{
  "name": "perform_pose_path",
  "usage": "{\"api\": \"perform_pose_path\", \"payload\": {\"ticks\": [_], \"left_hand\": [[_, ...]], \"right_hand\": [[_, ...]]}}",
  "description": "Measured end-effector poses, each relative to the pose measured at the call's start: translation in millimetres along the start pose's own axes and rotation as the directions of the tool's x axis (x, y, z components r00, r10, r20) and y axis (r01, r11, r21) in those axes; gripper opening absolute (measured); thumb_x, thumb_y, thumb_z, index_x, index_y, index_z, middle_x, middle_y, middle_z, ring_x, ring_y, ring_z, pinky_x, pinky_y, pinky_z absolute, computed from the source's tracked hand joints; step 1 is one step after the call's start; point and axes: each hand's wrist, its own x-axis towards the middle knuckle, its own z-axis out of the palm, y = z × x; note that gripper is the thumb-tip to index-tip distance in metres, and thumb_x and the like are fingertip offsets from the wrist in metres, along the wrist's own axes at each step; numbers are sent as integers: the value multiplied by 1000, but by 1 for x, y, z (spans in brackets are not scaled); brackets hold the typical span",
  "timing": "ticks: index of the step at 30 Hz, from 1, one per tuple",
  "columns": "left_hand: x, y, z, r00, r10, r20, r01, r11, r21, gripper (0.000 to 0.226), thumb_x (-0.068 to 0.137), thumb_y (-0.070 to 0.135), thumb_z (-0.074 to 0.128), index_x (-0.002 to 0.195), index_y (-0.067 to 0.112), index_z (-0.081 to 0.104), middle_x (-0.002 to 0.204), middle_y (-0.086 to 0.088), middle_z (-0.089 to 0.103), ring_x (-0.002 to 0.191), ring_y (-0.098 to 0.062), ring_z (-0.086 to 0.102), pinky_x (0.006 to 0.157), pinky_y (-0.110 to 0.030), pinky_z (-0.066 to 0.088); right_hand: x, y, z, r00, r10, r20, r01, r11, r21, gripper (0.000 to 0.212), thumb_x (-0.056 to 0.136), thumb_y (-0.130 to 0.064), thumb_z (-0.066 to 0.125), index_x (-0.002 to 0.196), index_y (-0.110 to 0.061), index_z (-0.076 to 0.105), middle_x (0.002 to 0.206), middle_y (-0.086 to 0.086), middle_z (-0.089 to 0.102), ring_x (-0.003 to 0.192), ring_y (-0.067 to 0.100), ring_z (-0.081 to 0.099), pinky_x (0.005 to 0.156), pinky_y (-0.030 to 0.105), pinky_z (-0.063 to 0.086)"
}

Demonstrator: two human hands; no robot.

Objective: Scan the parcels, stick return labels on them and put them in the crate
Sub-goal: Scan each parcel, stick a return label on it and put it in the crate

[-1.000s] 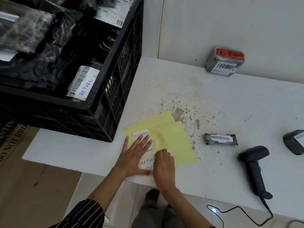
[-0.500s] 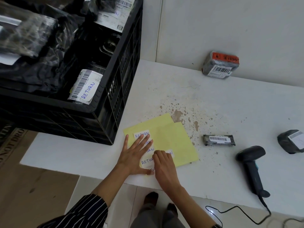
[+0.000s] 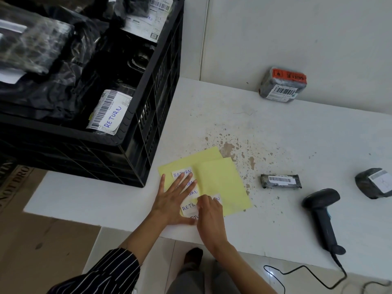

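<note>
Two overlapping yellow sheets (image 3: 220, 183) bearing six visible return labels (image 3: 182, 174), pinned under flat, released left hand (image 3: 171, 200). Right hand (image 3: 211, 215) curled over one; grasp untellable. On table (image 3: 297, 134): three parcels (image 3: 281, 181), one scanner (image 3: 322, 211), one crate (image 3: 148, 102).

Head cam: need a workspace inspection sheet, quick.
Surface: white table, brown stains mid-top.
Job's things: black crate holding a RETURN-marked parcel; loose on the table: orange-taped parcel, slim parcel, grey parcel; scanner; RETURN labels on yellow sheets.
Clutter: nothing seen.
Hands: left hand flat on the sheets; right hand fingertips at a label, grip unclear.
Cables: scanner cable runs off the front edge.
Surroundings: white wall, tiled floor, cardboard left.
</note>
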Motion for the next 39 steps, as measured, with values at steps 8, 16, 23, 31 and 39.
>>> {"api": "perform_pose_path", "payload": {"ticks": [8, 16, 23, 31, 39], "left_hand": [[-2, 5, -3, 997, -28, 74, 28, 1000, 3, 116, 61, 96, 12, 150, 21, 19, 157, -3, 16, 143, -19, 14, 105, -63, 1], [-4, 1, 5, 997, 44, -56, -46, 998, -34, 86, 75, 85, 28, 147, 47, 2, 156, -1, -21, 142, -19, -23, 103, -62, -18], [-5, 10, -2, 998, -59, 29, 58, 998, 27, 90, 70, 90, 13, 147, 43, 18, 157, -7, 15, 143, -29, 16, 102, -68, 0], [-4, 12, -1, 997, -67, 32, 68, 997, -27, 90, 67, 92, 7, 145, 49, -1, 158, 1, -2, 144, -24, -1, 103, -65, -12], [-1, 8, 0, 1000, -18, -5, 17, 999, -39, 91, 58, 95, 0, 139, 55, -17, 153, 10, -22, 142, -19, -21, 102, -65, -19]], "right_hand": [[4, 3, -7, 989, -135, 58, 138, 989, -45, 48, 51, 17, 58, 71, -19, 33, 61, -3, 39, 58, 13, 27, 54, 16, 12], [8, 11, -10, 991, -118, 68, 125, 987, -103, 44, 37, 16, 68, 64, -12, 46, 63, 1, 48, 54, 16, 31, 54, 21, 22], [3, 17, -10, 975, -222, 31, 224, 968, -113, 27, 56, 13, 52, 70, -10, 46, 73, 4, 47, 70, 17, 31, 64, 23, 15], [-6, 27, -13, 932, -357, 66, 363, 923, -129, 33, 61, 15, 63, 74, -11, 46, 75, 3, 50, 69, 18, 34, 67, 25, 27], [-17, 22, -19, 908, -414, 59, 418, 904, -89, 33, 66, 12, 60, 84, -12, 47, 82, 4, 57, 77, 18, 43, 74, 24, 31]]}}
